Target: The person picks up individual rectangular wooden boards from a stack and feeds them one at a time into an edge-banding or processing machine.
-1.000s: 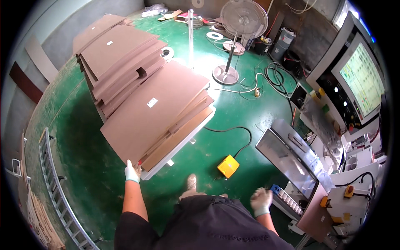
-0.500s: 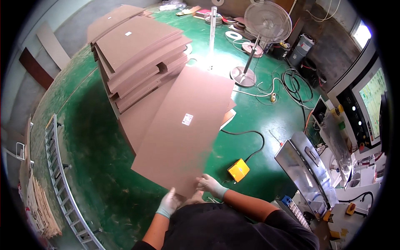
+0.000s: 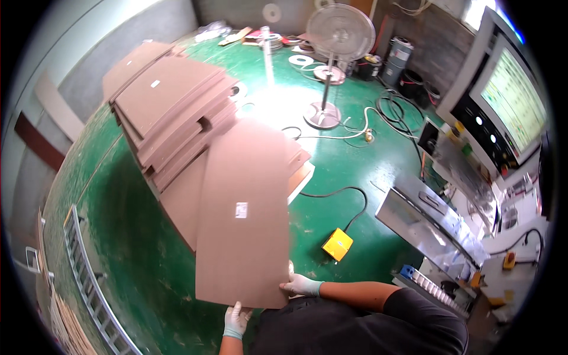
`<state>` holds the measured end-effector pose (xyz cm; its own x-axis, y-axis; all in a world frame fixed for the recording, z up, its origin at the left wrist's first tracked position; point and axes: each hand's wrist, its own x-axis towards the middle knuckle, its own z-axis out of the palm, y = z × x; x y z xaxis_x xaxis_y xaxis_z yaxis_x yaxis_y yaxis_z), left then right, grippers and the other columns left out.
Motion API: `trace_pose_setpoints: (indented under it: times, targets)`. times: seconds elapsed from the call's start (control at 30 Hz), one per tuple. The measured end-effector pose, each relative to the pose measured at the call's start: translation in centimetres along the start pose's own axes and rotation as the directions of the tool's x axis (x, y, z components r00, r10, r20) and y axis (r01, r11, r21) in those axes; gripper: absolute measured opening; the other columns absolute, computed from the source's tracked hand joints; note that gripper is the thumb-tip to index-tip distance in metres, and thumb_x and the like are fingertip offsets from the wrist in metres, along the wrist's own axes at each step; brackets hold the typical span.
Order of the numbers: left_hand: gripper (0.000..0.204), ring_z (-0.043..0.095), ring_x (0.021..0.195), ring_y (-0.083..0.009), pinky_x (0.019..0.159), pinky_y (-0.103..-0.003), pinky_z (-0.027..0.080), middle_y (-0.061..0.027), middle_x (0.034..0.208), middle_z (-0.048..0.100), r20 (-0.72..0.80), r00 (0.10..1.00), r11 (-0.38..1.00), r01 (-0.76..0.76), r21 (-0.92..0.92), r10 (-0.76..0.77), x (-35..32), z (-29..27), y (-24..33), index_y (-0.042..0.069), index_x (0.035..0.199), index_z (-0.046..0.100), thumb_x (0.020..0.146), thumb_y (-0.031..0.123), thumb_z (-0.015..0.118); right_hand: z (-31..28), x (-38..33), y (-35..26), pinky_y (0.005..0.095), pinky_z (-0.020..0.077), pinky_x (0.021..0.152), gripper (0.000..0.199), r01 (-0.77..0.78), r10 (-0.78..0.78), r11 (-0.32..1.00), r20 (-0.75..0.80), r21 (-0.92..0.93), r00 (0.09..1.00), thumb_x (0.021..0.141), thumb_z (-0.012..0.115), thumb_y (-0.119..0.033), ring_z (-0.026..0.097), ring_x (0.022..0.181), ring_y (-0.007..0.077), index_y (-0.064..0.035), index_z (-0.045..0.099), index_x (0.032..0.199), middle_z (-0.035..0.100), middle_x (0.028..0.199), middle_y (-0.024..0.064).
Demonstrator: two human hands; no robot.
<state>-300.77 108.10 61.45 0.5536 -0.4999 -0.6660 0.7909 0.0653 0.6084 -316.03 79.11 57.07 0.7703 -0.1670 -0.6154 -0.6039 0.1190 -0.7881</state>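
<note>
A large flat brown panel [image 3: 245, 254] with a small white label extends away from my body, its far end over the stacked panels. My left hand [image 3: 236, 320], in a pale glove, grips its near edge by the left part, thumb on top. On the right side near the close corner, my gloved right hand [image 3: 301, 286] clasps the panel's edge. Both hands' lower fingers are hidden under the board. Beyond it, a tilted stack of similar brown panels [image 3: 171, 100] stands at the upper left.
A yellow foot pedal [image 3: 337, 244] with a black cable lies right on the green floor. A pedestal fan [image 3: 323, 115] stands beyond. At the right is a machine with a lit screen [image 3: 513, 97]; a metal ladder [image 3: 89, 278] lies at the left. Cables and hoses [image 3: 397, 112] trail far right.
The held panel has swung from slanting to the right to pointing nearly straight ahead. My hands have moved lower in the picture, still gripping it, and the view has turned to the right.
</note>
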Motion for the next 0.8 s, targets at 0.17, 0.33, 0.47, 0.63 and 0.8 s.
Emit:
trace_pose_setpoints:
  times: [0.17, 0.33, 0.47, 0.63, 0.8]
  targets:
    - [0.064, 0.057, 0.127, -0.0267, 0.112, -0.045, 0.042, -0.0102, 0.14, 0.06, -0.255, 0.955, 0.953, -0.213, -0.218, 0.155, 1.3, 0.3, 4.3, 0.007, 0.141, 0.054, 0.102, 0.058, 0.05, -3.7, -3.5, -2.9, 0.0416, 0.0548, 0.085, 0.049, 0.057, -0.063, 0.998, -0.196, -0.034, 0.979, 0.098, 0.064, -0.036, 0.069, 0.1, 0.0308, 0.0024, 0.06, 0.129, 0.07, 0.114, 0.0203]
    - [0.063, 0.059, 0.122, -0.0294, 0.107, -0.044, 0.046, -0.0153, 0.136, 0.061, -0.021, 0.996, 0.955, -0.078, 0.288, 0.088, 1.6, 3.0, 5.8, -0.004, 0.136, 0.055, 0.102, 0.048, 0.057, -8.7, -8.0, -1.8, 0.0383, 0.0543, 0.087, 0.043, 0.128, -0.091, 0.99, -0.446, 0.055, 0.89, 0.098, 0.064, -0.034, 0.068, 0.1, 0.0257, 0.0022, 0.064, 0.122, 0.071, 0.109, 0.016]
    - [0.06, 0.063, 0.115, -0.0273, 0.101, -0.041, 0.05, -0.0181, 0.128, 0.064, 0.103, 0.994, 0.84, -0.094, 0.534, 0.046, 1.4, 10.5, 1.1, -0.009, 0.132, 0.057, 0.102, 0.044, 0.06, -13.4, -12.0, 1.8, 0.0358, 0.0547, 0.088, 0.039, 0.281, -0.092, 0.935, -0.617, 0.217, 0.781, 0.097, 0.065, -0.033, 0.068, 0.098, 0.0227, 0.0014, 0.068, 0.115, 0.072, 0.105, 0.0131]
    - [0.061, 0.059, 0.125, -0.0286, 0.106, -0.045, 0.047, -0.012, 0.14, 0.06, 0.266, 0.959, 0.978, 0.044, 0.202, -0.098, -5.5, 20.9, 1.0, 0.003, 0.144, 0.051, 0.103, 0.047, 0.057, -17.4, -18.8, -3.4, 0.0364, 0.0534, 0.086, 0.022, 0.575, -0.061, 0.324, -0.59, 0.751, 0.805, 0.099, 0.062, -0.029, 0.067, 0.092, 0.0201, -0.0086, 0.069, 0.104, 0.071, 0.1, 0.0051]
    - [0.06, 0.054, 0.13, -0.0316, 0.111, -0.053, 0.043, -0.0103, 0.142, 0.056, 0.501, 0.706, 0.866, 0.401, 0.3, -0.5, -9.0, 30.0, 0.8, 0.009, 0.147, 0.047, 0.102, 0.048, 0.056, -13.6, -21.2, -5.3, 0.0343, 0.0541, 0.09, 0.039, 0.545, -0.165, 0.411, -0.528, 0.731, 0.833, 0.097, 0.067, -0.029, 0.067, 0.1, 0.0208, -0.0008, 0.063, 0.124, 0.069, 0.117, 0.0091]
